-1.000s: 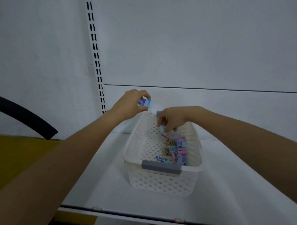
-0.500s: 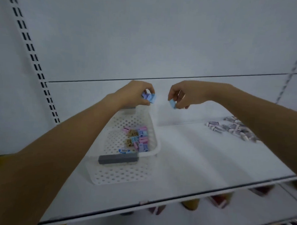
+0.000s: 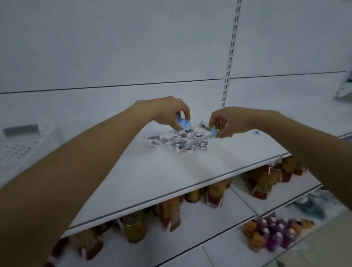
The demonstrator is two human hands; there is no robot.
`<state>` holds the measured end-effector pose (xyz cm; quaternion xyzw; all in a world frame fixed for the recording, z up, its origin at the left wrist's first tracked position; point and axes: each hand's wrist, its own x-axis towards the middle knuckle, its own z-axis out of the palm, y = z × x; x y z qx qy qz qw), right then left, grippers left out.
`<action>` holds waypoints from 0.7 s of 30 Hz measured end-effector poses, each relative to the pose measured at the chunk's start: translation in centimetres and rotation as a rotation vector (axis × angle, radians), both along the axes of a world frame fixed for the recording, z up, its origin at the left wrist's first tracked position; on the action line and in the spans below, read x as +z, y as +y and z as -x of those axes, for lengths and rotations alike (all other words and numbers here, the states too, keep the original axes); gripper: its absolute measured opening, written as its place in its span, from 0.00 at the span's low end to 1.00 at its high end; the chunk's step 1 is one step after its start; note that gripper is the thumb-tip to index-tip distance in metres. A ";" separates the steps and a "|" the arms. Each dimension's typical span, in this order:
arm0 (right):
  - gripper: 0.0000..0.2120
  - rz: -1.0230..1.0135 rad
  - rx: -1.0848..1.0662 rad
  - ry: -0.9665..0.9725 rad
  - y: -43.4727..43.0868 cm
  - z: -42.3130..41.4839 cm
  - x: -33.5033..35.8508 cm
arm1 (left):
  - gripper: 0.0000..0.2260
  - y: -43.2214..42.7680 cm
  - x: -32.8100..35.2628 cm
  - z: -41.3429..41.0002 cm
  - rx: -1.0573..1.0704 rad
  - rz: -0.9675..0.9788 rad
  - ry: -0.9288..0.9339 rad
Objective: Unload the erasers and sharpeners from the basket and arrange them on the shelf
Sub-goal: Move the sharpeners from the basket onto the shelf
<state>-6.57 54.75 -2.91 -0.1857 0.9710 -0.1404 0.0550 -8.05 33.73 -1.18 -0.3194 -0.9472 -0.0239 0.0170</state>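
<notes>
Far out at nine o'clock, the basket, well apart from the drop spot: easy to clip with the left forearm on a return reach.

At eleven o'clock of the pile, left hand curled round a small cluster of blue and lilac pieces, fingertips pinching, low over the shelf. Could shed the lot at once and scatter the sleeved erasers lying just beneath.

At one o'clock of the pile, right hand pinching a single blue piece between thumb and fingers. May slip, skid toward the shelf's front edge at six o'clock, then drop among the jars below.

Counted:
- one basket
- two or perhaps three pieces in the left hand, too blurred to settle
- roughly twenty erasers in the pile
- one piece in the right
</notes>
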 end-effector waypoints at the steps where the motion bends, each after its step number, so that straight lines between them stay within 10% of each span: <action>1: 0.11 0.001 -0.023 0.006 2.2 -0.2 -0.2 | 0.16 2.0 -0.4 0.1 -0.016 0.006 -0.011; 21: 0.13 0.059 -0.333 0.072 26.0 6.0 -5.1 | 0.16 27.1 -5.1 15.3 -0.217 0.047 -0.122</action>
